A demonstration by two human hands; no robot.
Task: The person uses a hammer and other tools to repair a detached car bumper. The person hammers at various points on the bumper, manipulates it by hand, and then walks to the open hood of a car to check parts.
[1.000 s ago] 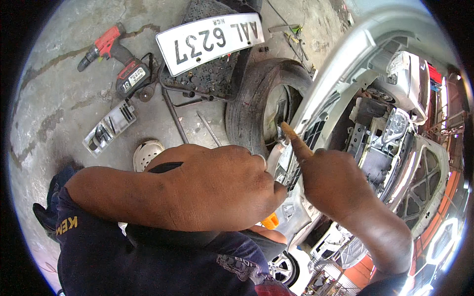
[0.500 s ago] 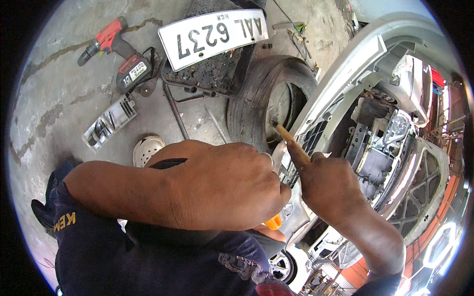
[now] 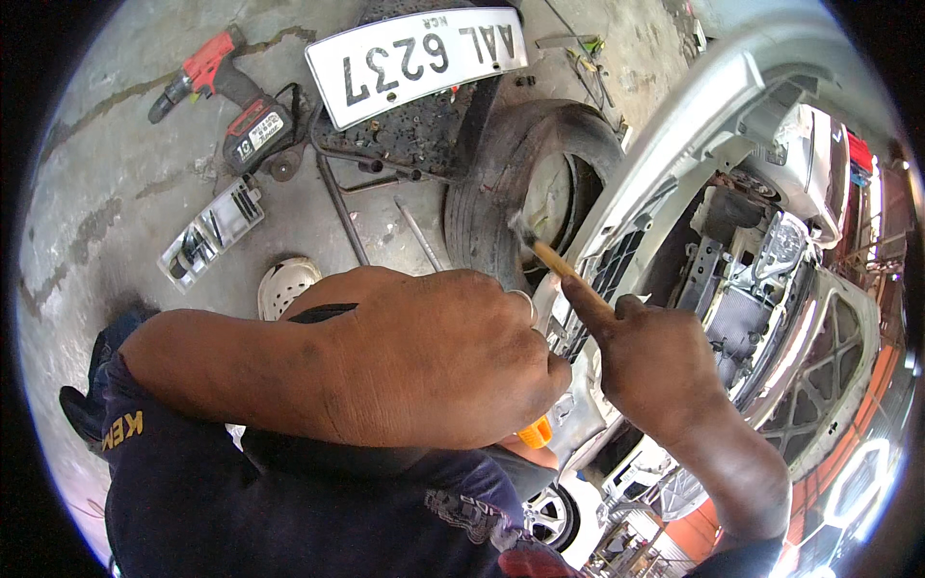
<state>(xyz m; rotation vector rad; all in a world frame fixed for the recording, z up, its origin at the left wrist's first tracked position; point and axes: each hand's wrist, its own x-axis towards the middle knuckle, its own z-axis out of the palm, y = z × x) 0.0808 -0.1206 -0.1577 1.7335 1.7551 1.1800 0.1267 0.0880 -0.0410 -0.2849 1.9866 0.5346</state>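
My left hand, a ring on one finger, is closed in a fist with its back toward me; what it grips is hidden. Just below the fist shows a ribbed orange plastic piece; I cannot tell whether the hand holds it. My right hand is closed round a slim wooden-handled tool, forefinger stretched along the handle. The tool's greyish, blurred tip points up and left, in front of a worn tire. Beside both hands curves a large white car bumper with a dark grille.
A red and black cordless drill, a clear bit case and metal rods lie on the concrete floor at left. A white number plate rests on a dark tray of small parts. At right stands a car with its front opened.
The wooden-handled tool's tip has shifted slightly left and up. My right hand has moved slightly right; my left fist stays nearly in place.
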